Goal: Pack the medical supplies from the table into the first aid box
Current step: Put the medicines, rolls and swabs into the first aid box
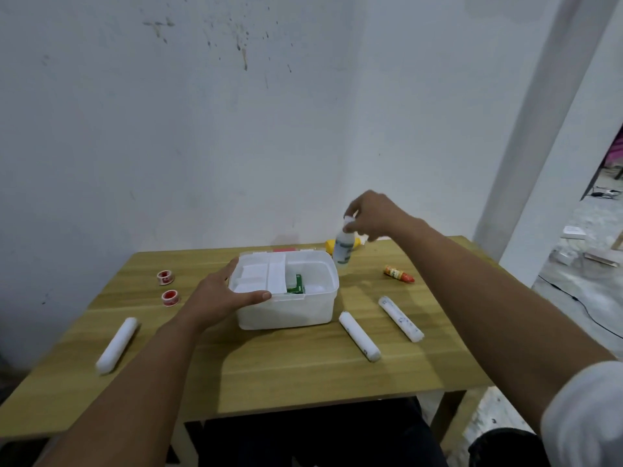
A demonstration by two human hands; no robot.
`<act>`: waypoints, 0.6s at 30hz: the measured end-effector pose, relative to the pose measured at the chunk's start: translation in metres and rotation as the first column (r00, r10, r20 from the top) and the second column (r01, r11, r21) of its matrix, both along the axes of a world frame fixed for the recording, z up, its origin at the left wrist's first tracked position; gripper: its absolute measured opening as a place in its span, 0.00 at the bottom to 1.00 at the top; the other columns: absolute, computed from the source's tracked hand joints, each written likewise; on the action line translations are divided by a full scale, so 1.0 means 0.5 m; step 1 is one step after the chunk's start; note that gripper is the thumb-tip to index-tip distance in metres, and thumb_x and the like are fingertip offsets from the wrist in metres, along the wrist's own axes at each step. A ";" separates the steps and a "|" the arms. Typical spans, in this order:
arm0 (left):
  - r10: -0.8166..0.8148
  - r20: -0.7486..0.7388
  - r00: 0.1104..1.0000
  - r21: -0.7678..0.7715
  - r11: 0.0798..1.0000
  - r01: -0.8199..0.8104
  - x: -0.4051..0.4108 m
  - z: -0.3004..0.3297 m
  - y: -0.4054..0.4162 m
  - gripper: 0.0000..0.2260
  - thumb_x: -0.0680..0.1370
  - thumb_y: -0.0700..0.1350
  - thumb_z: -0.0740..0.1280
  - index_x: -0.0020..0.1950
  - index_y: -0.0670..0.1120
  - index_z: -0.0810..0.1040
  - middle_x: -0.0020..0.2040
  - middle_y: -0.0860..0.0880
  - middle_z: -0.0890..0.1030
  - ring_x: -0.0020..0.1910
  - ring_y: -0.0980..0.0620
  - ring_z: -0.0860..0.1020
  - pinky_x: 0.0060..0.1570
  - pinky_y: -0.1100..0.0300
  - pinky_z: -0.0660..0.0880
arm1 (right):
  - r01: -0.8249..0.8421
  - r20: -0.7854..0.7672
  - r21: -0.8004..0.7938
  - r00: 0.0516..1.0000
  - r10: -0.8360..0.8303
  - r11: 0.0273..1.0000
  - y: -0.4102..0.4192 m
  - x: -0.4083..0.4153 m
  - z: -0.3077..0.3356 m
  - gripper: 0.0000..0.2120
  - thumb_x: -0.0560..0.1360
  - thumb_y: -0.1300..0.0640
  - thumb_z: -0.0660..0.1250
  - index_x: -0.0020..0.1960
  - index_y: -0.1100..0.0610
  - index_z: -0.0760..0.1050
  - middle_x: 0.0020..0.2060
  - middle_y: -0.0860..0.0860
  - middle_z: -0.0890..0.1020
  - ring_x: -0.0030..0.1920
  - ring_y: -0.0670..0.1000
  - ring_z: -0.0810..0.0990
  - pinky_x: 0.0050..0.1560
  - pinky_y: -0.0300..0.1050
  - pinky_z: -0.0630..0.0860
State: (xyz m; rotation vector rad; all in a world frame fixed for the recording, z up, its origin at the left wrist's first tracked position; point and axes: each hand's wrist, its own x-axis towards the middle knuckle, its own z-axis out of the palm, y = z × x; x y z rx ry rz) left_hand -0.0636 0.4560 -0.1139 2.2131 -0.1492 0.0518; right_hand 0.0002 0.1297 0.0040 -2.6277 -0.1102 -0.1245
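The white first aid box [286, 313] stands open in the middle of the wooden table [269, 372], with a green packet [296, 284] and white inserts inside. My left hand [222, 294] grips the box's near left corner, thumb on the front rim. My right hand [371, 215] holds a white bottle [343, 247] by its cap, hanging in the air just past the box's far right corner. Three white bandage rolls lie on the table: one at the left [116, 345], two at the right [359, 336] [400, 318].
Two red tape rolls [165, 277] [170, 297] lie left of the box. A small orange and red bottle [398, 273] lies at the right. A yellow item [332, 245] sits behind the white bottle, and the box's lid [286, 251] behind the box. A white wall is close behind.
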 end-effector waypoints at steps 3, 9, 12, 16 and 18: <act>-0.012 0.008 1.000 -0.003 1.000 0.012 0.002 0.005 -0.005 0.52 0.56 0.72 0.74 0.77 0.59 0.62 0.65 0.56 0.73 0.58 0.53 0.69 0.43 0.62 0.72 | -0.033 0.099 0.057 0.995 0.027 0.998 0.020 -0.004 0.076 0.13 0.74 0.61 0.75 0.58 0.60 0.83 0.45 0.58 0.86 0.41 0.54 0.87 0.37 0.49 0.86; -0.015 0.013 1.000 -0.036 0.999 0.015 0.017 0.000 -0.015 0.41 0.61 0.66 0.77 0.71 0.68 0.63 0.64 0.56 0.73 0.58 0.54 0.69 0.44 0.62 0.71 | -0.119 -0.067 0.039 0.990 0.121 0.992 0.099 -0.005 0.064 0.14 0.74 0.65 0.75 0.59 0.64 0.81 0.46 0.61 0.85 0.41 0.55 0.88 0.37 0.50 0.86; -0.022 0.015 1.000 -0.038 0.999 0.022 0.025 0.002 -0.015 0.37 0.62 0.64 0.77 0.65 0.71 0.62 0.61 0.59 0.71 0.58 0.54 0.70 0.42 0.66 0.70 | -0.129 -0.126 -0.045 0.984 0.122 0.991 0.126 0.004 0.000 0.16 0.74 0.66 0.75 0.61 0.63 0.80 0.42 0.57 0.84 0.36 0.53 0.86 0.32 0.45 0.85; -0.024 0.022 0.999 -0.012 1.000 0.025 0.046 0.001 -0.015 0.42 0.62 0.65 0.77 0.70 0.67 0.59 0.61 0.58 0.71 0.57 0.54 0.70 0.42 0.66 0.71 | -0.112 -0.150 -0.149 0.985 0.090 0.982 0.139 0.021 -0.079 0.18 0.74 0.68 0.74 0.63 0.62 0.80 0.54 0.57 0.81 0.34 0.56 0.87 0.36 0.49 0.86; -0.026 0.025 0.999 -0.005 1.000 0.026 0.056 0.002 -0.013 0.45 0.62 0.64 0.77 0.74 0.64 0.61 0.64 0.56 0.73 0.58 0.54 0.70 0.43 0.63 0.72 | -0.105 -0.153 -0.132 0.985 0.084 0.986 0.134 0.036 -0.096 0.21 0.74 0.68 0.74 0.65 0.61 0.79 0.59 0.59 0.81 0.35 0.56 0.87 0.34 0.47 0.85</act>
